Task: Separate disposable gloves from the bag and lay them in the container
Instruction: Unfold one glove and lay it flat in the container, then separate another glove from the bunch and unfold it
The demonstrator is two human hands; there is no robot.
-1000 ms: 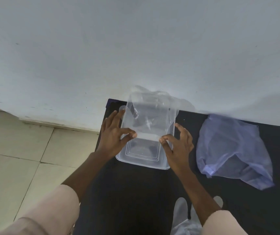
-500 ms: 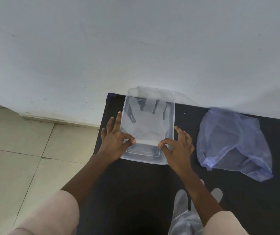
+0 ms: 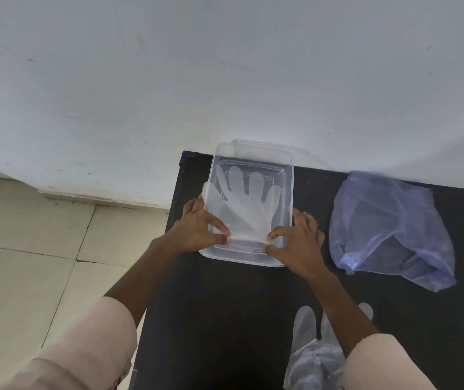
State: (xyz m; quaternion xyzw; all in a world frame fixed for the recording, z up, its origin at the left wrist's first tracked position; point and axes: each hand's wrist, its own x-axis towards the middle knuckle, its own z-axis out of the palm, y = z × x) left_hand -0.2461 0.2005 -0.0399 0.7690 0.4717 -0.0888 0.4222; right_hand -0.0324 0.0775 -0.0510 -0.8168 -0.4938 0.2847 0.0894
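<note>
While the left hand (image 3: pixel 197 228) pinches the near left corner of a clear disposable glove (image 3: pixel 243 204) between thumb and forefinger, the right hand (image 3: pixel 298 243) pinches the near right corner in the same way, so the cuff edge is drawn taut between the two hands. That glove lies spread inside the clear plastic container (image 3: pixel 289 192), its fingers pointing away from the person toward the far wall of the container, with one finger draped over the left rim. Both hands rest at the near end of the container, the left against its left side and the right over its near right corner. Behind the container, a second clear plastic piece, possibly a lid (image 3: pixel 261 146), leans against the white wall (image 3: pixel 225 66); what it is cannot be told for certain. Everything sits on a black table (image 3: pixel 225 319) pushed against that wall. To the right of the container, well apart from it, a crumpled bluish translucent bag (image 3: pixel 388 229) lies on the table. Nearer the person, partly under the right forearm, a bunch of further clear gloves (image 3: pixel 309 356) lies at the near edge of the table, their fingers pointing away. Pale sleeves (image 3: pixel 84 356) cover both upper arms, and beige floor tiles (image 3: pixel 28 249) show to the left of the table.
</note>
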